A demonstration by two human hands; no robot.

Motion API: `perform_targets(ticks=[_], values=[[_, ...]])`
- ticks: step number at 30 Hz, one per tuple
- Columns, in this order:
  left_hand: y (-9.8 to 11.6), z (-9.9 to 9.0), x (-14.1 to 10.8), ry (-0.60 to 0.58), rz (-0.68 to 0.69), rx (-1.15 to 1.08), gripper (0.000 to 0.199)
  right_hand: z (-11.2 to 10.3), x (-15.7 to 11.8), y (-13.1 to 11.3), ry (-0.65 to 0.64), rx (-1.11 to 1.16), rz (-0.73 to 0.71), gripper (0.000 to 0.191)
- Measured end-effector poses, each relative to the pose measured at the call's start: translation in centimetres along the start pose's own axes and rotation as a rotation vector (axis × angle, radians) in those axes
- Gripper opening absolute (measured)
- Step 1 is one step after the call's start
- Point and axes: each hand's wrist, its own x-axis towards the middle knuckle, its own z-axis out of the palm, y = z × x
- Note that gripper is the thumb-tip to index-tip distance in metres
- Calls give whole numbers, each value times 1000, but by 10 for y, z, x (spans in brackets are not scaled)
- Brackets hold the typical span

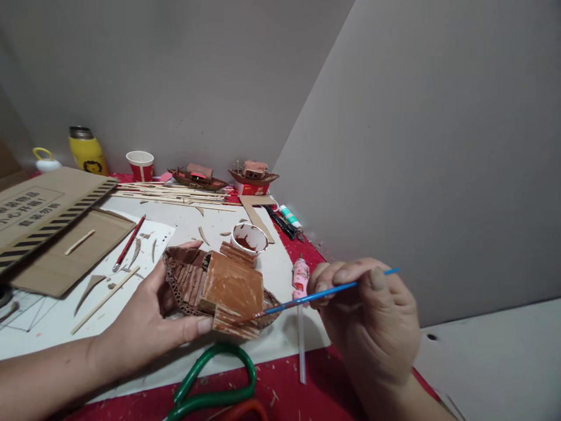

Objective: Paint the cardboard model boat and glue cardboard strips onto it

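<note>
A brown cardboard model boat (234,283) is gripped at its left side by my left hand (153,313), thumb along the near edge and fingers behind. My right hand (370,310) pinches a thin blue paintbrush (315,294). The brush tip touches the ridged flap at the boat's near side, where brown paint partly covers bare cardboard. Just beyond the boat, a paper cup (249,238) has brown paint inside. Green-handled scissors (214,380) lie in front of the boat. A pink glue gun (300,278) with a clear glue stick lies between the boat and my right hand.
Two finished-looking model boats (198,176) stand along the back wall, beside a red-and-white cup (140,166) and a yellow bottle (88,152). Wooden sticks (170,194) lie before them. Cardboard sheets (52,216), a red pencil (129,242) and scraps occupy the left.
</note>
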Motion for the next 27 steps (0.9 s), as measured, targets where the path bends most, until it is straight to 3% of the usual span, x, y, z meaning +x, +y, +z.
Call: perform_targets(ticks=[7,14,27], values=[[0,0,0,20,-7,0,89,-3,0,1,-44,-29,3,23],[1,2,2,13,-6,-8,89,-3,3,0,45,-47,-50,22],[2,2,0,14,-3,24,89,-3,2,1,5,-68,-32,21]])
